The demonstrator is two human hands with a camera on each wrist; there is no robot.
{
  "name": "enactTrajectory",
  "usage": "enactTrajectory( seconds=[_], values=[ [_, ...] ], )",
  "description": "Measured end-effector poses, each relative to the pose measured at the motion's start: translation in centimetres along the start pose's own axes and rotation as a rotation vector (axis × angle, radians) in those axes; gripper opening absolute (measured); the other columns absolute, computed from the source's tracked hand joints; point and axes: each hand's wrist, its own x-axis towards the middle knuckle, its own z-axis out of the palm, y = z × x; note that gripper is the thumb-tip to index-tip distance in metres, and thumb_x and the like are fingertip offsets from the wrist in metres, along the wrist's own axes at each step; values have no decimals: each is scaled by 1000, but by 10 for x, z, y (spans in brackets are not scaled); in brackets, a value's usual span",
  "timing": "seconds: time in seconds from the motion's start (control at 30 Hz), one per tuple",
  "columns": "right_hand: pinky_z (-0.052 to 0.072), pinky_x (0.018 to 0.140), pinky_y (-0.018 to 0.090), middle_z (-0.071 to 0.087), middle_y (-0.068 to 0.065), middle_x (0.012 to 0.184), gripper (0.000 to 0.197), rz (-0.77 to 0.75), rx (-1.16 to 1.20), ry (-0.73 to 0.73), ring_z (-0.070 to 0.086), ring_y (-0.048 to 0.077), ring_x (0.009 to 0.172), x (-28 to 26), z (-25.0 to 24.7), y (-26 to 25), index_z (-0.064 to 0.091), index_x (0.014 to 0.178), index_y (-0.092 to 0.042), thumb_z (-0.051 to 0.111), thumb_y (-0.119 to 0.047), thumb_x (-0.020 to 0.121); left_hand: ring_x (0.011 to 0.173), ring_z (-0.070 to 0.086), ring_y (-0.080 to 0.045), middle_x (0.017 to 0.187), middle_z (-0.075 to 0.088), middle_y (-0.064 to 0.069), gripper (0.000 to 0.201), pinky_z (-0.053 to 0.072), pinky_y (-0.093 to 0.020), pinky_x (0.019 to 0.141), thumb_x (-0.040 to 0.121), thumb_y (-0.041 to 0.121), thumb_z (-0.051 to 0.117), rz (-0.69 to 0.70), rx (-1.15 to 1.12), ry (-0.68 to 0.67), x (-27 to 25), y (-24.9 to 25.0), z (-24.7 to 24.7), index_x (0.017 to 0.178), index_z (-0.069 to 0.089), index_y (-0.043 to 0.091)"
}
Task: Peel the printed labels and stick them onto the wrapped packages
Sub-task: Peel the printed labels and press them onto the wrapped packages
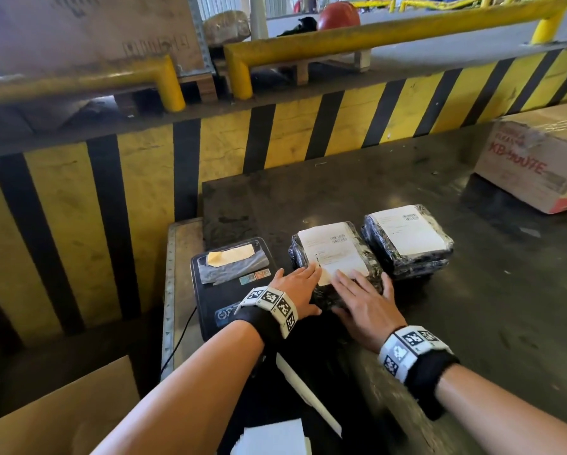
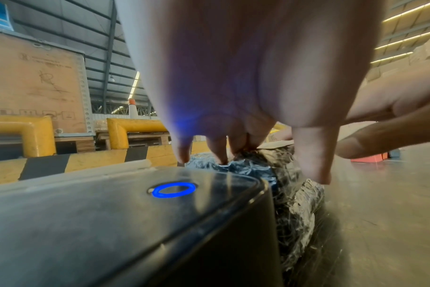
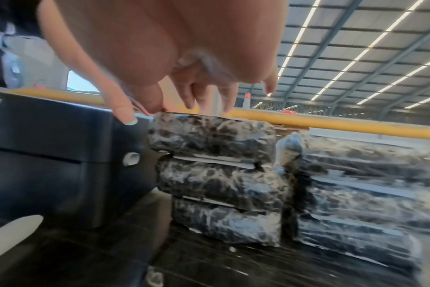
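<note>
**Label being smoothed onto the near stack of packages**

Step in hand: sticking, not peeling. A white label [image 1: 333, 254] is seen lying on the top package of the near stack [image 1: 336, 274], just beside the label printer [image 1: 232, 284]. The left hand [image 1: 296, 289] is laid flat, fingers straight, on the label's near left corner. The right hand [image 1: 362, 298] is also spread flat, fingers straight, over the near edge of the label and the wrap below it. Nothing is gripped by either hand. In the right wrist view the stack is shown as three wrapped packages, with white edges between the layers. A second stack [image 1: 408, 244] stands just to the right, its top already labelled.

Judgement: the label looks nearly set. The near corner appears slightly lifted or pale, so a firm outward sweep is probably called for, since crinkled wrap may trap creases. After that, a fresh label would be needed from the printer; a yellowish strip [image 1: 231, 254] is seen at its slot, nature not clear.

Surface: dark, scuffed, glossy [image 1: 406, 178]. A taped cardboard box [image 1: 538, 165] sits well apart at far right.

Room: a warehouse hall; a yellow-and-black striped barrier [image 1: 275, 133] and yellow rails [image 1: 390, 31] behind, strip lights under the roof.
</note>
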Motion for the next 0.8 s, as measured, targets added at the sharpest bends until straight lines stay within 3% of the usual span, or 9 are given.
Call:
enactTrajectory(
  seconds=[0.13, 0.3, 0.43, 0.53, 0.6, 0.7, 0.8],
  values=[
    [0, 110, 63, 11, -15, 157, 66, -44, 30, 19, 7, 12, 147, 0, 12, -12, 13, 149, -31, 14, -53, 87, 148, 7, -15, 161, -1, 0, 87, 8, -51, 118, 91, 42, 55, -14, 19, 11, -1, 1, 2, 152, 0, 16],
    [3, 114, 53, 16, -20, 155, 51, 77, 139, 82, 10, 4, 145, -2, 2, 22, 23, 146, -34, 28, -45, 96, 148, 7, -19, 161, 1, 0, 85, 5, -53, 117, 91, 39, 54, -56, 80, 71, -3, 7, 8, 152, 0, 15],
    [27, 113, 40, 35, 0, 150, 46, 128, 347, 198, 32, 19, 138, 16, -17, 45, 47, 134, -20, 53, -34, 91, 148, 5, -21, 161, 4, -4, 75, 3, -48, 118, 93, 33, 51, -116, 18, 274, -21, 26, 23, 151, 7, 14],
    [29, 109, 34, 37, 14, 146, 65, 301, 517, 107, 37, 29, 133, 35, -34, 51, 34, 142, -12, 60, -37, 88, 148, 10, -21, 160, 9, -7, 69, 5, -40, 119, 94, 30, 48, -78, -89, 445, -40, 45, 47, 151, 14, 12],
    [30, 109, 36, 34, 14, 149, 82, 426, 593, -43, 37, 32, 134, 46, -37, 54, 24, 146, -11, 60, -50, 84, 144, 25, -24, 156, 24, -10, 64, 14, -37, 119, 92, 26, 50, -43, -172, 517, -49, 55, 66, 149, 25, 9],
    [28, 113, 42, 27, 11, 154, 100, 509, 658, -155, 33, 33, 137, 61, -36, 59, 14, 149, -14, 62, -62, 76, 139, 34, -26, 152, 33, -11, 61, 24, -33, 115, 92, 26, 51, -73, -243, 427, -59, 63, 95, 147, 29, 8],
    [29, 113, 46, 25, 10, 155, 106, 518, 672, -182, 33, 34, 137, 71, -38, 59, 11, 149, -16, 66, -63, 71, 145, 21, -23, 157, 20, -9, 68, 16, -34, 118, 95, 34, 48, -217, -266, 197, -61, 60, 121, 150, 17, 9]
  ],
)
